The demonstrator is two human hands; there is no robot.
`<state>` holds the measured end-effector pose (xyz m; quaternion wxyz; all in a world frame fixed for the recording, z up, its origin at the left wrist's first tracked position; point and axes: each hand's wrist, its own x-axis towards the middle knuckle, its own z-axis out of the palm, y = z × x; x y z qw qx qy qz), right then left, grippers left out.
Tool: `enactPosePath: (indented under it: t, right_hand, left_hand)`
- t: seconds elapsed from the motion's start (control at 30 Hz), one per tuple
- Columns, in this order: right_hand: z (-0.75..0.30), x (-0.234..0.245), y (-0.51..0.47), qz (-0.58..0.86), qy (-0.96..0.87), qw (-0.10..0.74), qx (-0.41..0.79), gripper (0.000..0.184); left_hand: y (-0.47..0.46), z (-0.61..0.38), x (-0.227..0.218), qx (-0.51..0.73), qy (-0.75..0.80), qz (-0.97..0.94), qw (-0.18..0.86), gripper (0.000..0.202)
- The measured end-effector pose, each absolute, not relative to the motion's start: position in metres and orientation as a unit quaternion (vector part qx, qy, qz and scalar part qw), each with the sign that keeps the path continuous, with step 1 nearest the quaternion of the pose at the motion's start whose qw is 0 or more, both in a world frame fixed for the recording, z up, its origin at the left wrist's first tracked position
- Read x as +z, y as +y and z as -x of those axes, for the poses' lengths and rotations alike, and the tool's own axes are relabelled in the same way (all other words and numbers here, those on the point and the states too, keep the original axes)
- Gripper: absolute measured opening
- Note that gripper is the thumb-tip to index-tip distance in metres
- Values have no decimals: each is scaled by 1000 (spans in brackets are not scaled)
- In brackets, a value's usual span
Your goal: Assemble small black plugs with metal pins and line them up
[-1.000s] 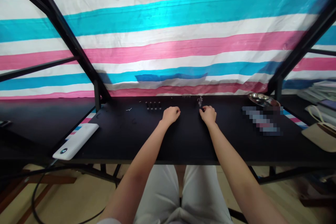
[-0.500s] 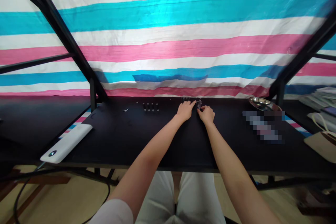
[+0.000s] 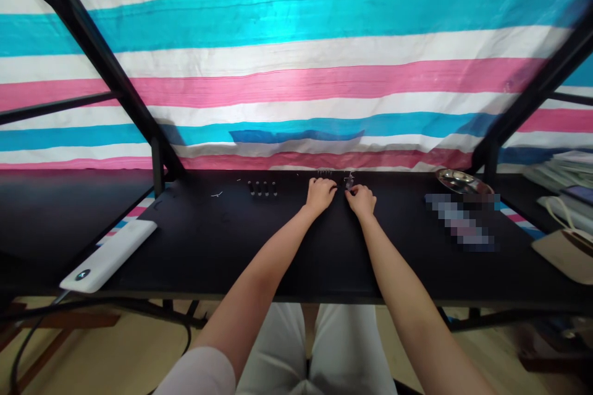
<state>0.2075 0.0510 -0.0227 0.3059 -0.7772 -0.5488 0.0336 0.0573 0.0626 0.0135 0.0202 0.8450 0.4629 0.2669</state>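
Observation:
Both my arms reach far across a black table [image 3: 287, 247]. My left hand [image 3: 319, 192] rests at the back of the table with its fingers curled, just below a short row of small dark parts [image 3: 325, 173]. Close to its right, my right hand [image 3: 360, 199] has its fingertips pinched at a small silvery part [image 3: 349, 181]. What either hand grips is too small to make out. Further left stands a second row of small dark upright pieces [image 3: 262, 188].
A white power bank [image 3: 107, 255] lies at the table's left front edge, with a cable hanging below. A metal dish [image 3: 459, 180] and a blurred patch sit at the right, a beige bag [image 3: 563, 251] beyond. A striped tarp and black frame bars stand behind.
My left hand has moved right from the table's middle to beside my right hand, then curled its fingers. My right hand has stayed by the silvery part.

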Motion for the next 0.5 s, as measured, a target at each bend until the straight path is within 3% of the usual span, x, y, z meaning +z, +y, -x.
enactPosePath:
  t: [0.5]
  right_hand:
    - [-192,-14,34,710,-643,286,-44,16]
  left_hand:
    - [20,19,5,487,520,-683,161,17]
